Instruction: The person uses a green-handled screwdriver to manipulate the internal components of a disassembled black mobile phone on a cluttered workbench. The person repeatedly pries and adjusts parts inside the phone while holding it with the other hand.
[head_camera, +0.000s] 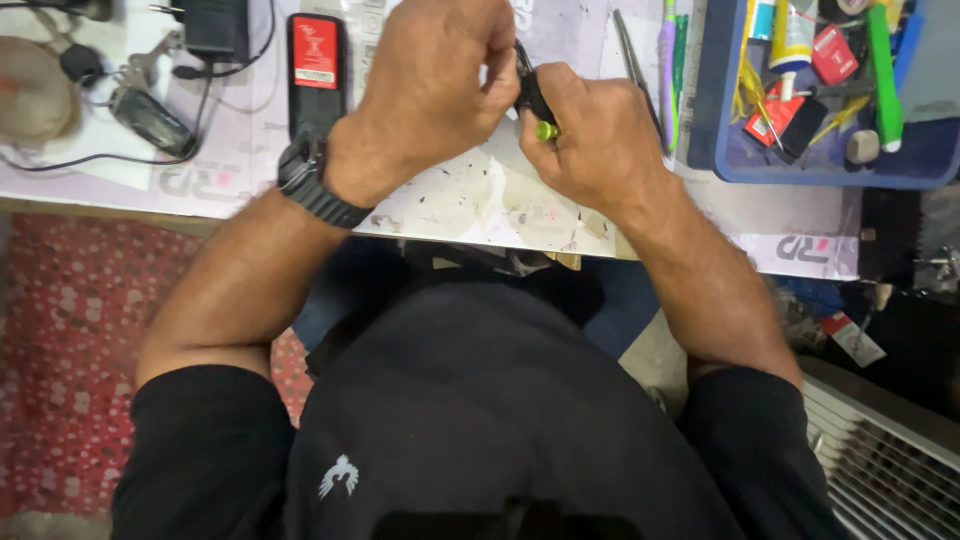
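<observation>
Seemingly mid-repair, left hand (435, 85) fingers pinch a small black part (530, 90) while right hand (595, 150) fingers grip a green-tipped screwdriver (546, 130) against it, needing steady turning.

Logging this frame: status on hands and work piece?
Left hand closed on a small black part. Right hand grips a green-tipped tool against it. Blue tray and tweezers alongside, not touching.

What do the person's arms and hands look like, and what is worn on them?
Both hands, left hand and right hand, are bare, with no gloves. Black sleeves are pushed up above the elbows, so the forearms are uncovered. A black wristwatch with a ribbed strap sits on the left wrist.
</observation>
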